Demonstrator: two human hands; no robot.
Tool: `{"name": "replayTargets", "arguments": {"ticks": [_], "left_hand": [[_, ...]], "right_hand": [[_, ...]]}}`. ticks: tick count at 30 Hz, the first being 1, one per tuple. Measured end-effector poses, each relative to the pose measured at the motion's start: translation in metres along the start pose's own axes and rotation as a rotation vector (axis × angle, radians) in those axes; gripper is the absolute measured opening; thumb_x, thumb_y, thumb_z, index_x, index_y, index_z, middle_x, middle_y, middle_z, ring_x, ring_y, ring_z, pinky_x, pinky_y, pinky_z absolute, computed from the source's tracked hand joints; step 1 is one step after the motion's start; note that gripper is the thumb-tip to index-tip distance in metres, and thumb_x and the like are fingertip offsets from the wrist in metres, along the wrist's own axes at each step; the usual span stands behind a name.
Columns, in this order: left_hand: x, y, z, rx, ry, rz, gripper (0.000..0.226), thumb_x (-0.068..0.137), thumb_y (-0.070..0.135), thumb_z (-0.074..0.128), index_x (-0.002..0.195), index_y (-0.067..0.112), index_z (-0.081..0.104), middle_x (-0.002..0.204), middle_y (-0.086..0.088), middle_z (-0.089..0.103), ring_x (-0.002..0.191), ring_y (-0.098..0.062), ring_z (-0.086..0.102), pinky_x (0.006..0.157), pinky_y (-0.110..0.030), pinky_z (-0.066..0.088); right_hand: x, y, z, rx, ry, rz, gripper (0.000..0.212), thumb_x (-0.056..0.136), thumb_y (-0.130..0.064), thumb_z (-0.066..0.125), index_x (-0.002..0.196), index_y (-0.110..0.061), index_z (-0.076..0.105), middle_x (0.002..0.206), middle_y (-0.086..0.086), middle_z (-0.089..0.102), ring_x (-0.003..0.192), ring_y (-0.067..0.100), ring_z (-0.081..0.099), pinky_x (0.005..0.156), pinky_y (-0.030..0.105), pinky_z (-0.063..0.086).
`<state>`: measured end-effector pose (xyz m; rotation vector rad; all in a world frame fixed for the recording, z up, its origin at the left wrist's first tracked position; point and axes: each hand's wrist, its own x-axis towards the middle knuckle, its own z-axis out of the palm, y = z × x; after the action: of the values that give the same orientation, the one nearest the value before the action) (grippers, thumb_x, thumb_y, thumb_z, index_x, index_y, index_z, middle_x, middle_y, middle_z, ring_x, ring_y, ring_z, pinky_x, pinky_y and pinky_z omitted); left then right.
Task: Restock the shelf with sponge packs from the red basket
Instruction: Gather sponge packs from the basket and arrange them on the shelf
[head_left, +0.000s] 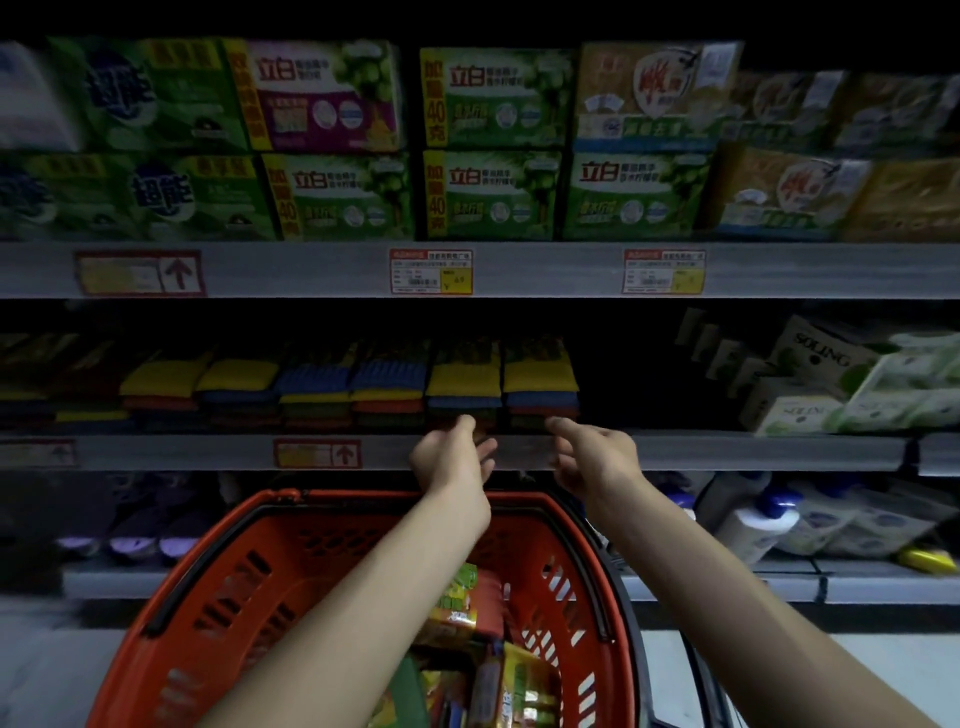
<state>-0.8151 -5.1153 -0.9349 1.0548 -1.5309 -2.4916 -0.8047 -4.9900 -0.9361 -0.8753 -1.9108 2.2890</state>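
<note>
Near: red basket (218, 545) sits below both forearms. Packs in the basket (462, 603) lie partly hidden under the left arm; count not readable.

Mid: left hand (452, 457) and right hand (597, 457) are both up at the front lip of the sponge shelf (727, 449). Fingers of both are loose and slightly bent, gripping nothing. Left fingertips sit at the foot of the 2nd stack from the right, right fingertips at the foot of the rightmost stack (540, 384). Contact with the packs cannot be told; it is dark and blurred there.

Far: the row of stacks runs left along the shelf, yellow and blue tops. Just right of the rightmost stack is a dark gap (623, 384), then white cartons (800, 400) further right. Green boxes (493, 192) fill the shelf above.

Judgement: the step in hand looks like squaring off the 2 right stacks.
- Use flat fingers from both sides and push the stacks back flush with the row.
- The next pack from the basket most likely belongs in the gap. Start a new stack against the rightmost one rather than piling higher.

Risk: slick wrappers, so a tall stack may slide forward off the lip.
</note>
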Motion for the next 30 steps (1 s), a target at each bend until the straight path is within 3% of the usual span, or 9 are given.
{"name": "replayTargets", "arguments": {"ticks": [5, 13, 21, 23, 25, 30], "left_hand": [[0.004, 0.005, 0.002, -0.022, 0.013, -0.018, 0.015, 0.096, 0.015, 0.067, 0.108, 0.006, 0.066, 0.098, -0.010, 0.076, 0.070, -0.016, 0.075, 0.051, -0.024, 0.049], [0.006, 0.009, 0.006, -0.058, 0.021, -0.037, 0.024, 0.094, 0.010, 0.068, 0.116, 0.003, 0.064, 0.091, -0.010, 0.075, 0.064, -0.014, 0.072, 0.048, -0.023, 0.044], [0.009, 0.009, 0.005, -0.046, 0.005, -0.031, 0.014, 0.094, 0.009, 0.067, 0.107, 0.004, 0.064, 0.087, -0.008, 0.075, 0.061, -0.012, 0.071, 0.048, -0.022, 0.043], [0.009, 0.009, 0.005, -0.045, 0.002, -0.037, 0.005, 0.095, 0.009, 0.066, 0.098, 0.008, 0.063, 0.083, -0.006, 0.073, 0.062, -0.012, 0.070, 0.048, -0.021, 0.042], [0.009, 0.010, 0.005, -0.046, -0.005, -0.038, 0.011, 0.096, 0.008, 0.065, 0.088, 0.012, 0.059, 0.078, -0.003, 0.070, 0.062, -0.012, 0.069, 0.048, -0.021, 0.041], [0.009, 0.011, 0.003, -0.016, -0.023, -0.037, 0.009, 0.096, 0.010, 0.066, 0.088, 0.011, 0.061, 0.081, -0.004, 0.072, 0.061, -0.011, 0.070, 0.047, -0.020, 0.042]], "right_hand": [[0.001, -0.002, 0.015, 0.138, 0.017, 0.066, 0.012, 0.097, -0.008, 0.067, 0.092, 0.004, 0.067, 0.054, 0.004, 0.058, 0.034, 0.006, 0.048, 0.032, 0.016, 0.034], [0.003, -0.003, 0.025, 0.212, 0.087, 0.074, 0.018, 0.094, -0.010, 0.070, 0.080, -0.003, 0.063, 0.063, 0.006, 0.064, 0.049, 0.014, 0.049, 0.037, 0.020, 0.035], [0.008, -0.002, 0.031, 0.208, 0.125, 0.071, 0.022, 0.096, -0.008, 0.068, 0.076, -0.006, 0.059, 0.066, 0.004, 0.064, 0.049, 0.013, 0.050, 0.045, 0.024, 0.037], [0.007, -0.003, 0.030, 0.193, 0.116, 0.078, 0.016, 0.094, -0.008, 0.069, 0.081, -0.005, 0.061, 0.065, 0.004, 0.063, 0.048, 0.013, 0.050, 0.044, 0.024, 0.038], [0.007, -0.003, 0.029, 0.177, 0.108, 0.073, 0.012, 0.094, -0.008, 0.069, 0.084, -0.004, 0.063, 0.062, 0.004, 0.061, 0.047, 0.013, 0.049, 0.043, 0.024, 0.038], [0.005, -0.003, 0.025, 0.166, 0.083, 0.064, 0.009, 0.094, -0.007, 0.069, 0.098, -0.002, 0.064, 0.054, 0.001, 0.060, 0.039, 0.009, 0.049, 0.042, 0.022, 0.038]]}}
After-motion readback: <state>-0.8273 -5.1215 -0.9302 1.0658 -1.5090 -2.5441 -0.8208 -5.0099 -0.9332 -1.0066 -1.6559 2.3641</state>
